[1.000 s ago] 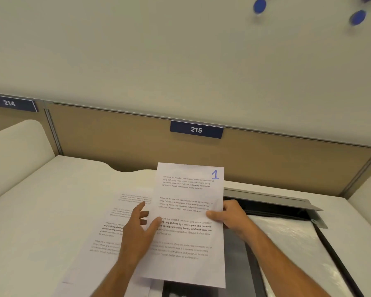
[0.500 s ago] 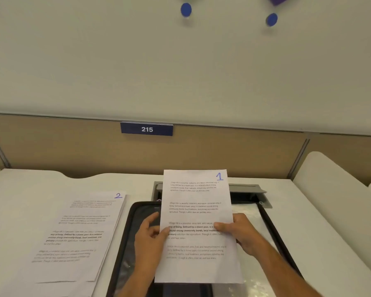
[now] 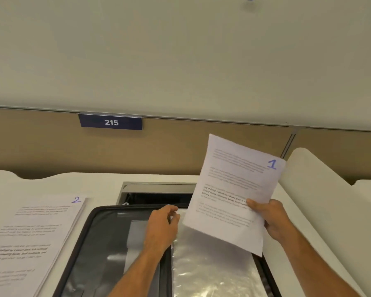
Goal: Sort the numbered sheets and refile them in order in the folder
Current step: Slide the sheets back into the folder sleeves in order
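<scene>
My right hand (image 3: 272, 219) grips the sheet marked 1 (image 3: 234, 189) by its lower right edge and holds it tilted above the right half of the open black folder (image 3: 90, 243). My left hand (image 3: 163, 226) has let go of that sheet and pinches the top edge of a clear plastic sleeve (image 3: 210, 269) in the folder's right half. On the desk to the left of the folder lies a stack of printed sheets (image 3: 30, 243), with the one marked 2 on top.
The white desk (image 3: 103, 185) ends at a tan partition with a blue 215 plate (image 3: 111, 122). A grey cable hatch (image 3: 156, 189) stands open behind the folder. A white side divider (image 3: 321, 189) rises on the right.
My left hand released sheet 1 and moved to the plastic sleeve. My right hand swung the sheet up and to the right, tilting it. The view moved in closer over the folder.
</scene>
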The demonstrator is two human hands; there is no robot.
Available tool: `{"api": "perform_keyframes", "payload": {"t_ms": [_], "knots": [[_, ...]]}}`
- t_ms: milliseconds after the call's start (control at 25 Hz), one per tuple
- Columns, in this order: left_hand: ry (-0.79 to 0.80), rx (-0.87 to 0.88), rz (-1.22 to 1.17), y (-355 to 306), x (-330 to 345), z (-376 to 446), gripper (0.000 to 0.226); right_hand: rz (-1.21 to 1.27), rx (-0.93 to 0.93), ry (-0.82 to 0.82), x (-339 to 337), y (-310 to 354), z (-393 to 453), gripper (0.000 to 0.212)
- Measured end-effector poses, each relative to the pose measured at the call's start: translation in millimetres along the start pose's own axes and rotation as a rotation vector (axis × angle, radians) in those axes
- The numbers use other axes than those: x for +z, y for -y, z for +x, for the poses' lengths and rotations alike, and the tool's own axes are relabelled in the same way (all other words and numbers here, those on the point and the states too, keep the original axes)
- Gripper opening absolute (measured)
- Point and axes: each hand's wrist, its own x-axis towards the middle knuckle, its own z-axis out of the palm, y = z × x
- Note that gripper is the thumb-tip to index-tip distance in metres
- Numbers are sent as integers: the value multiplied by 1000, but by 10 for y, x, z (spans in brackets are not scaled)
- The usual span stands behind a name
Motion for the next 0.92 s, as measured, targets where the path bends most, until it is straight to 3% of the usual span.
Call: {"api": "perform_keyframes", "payload": {"t_ms": [40,240,320,480,680,800,920], "knots": [[18,42,104,20,90,113,28,33,-6,-20,-69,17,108,87],[132,225,560,152,410,430,64,166,-15,-62,-175,-11,480,59],[79,285,623,248,481,433,79,174,-16,-62,-137,-71,544,58],[79,324,670,342,528,353,73,170,1,-65,-65,-232,596,42],[66,317,677,367,465,75,67,174,35,-42,52,-325,477,40],[51,318,658,399,415,-79,65,172,30,-21,104,-334,371,44],[65,331,642,431,377,-196,65,159,-10,3,140,-313,270,85]]}}
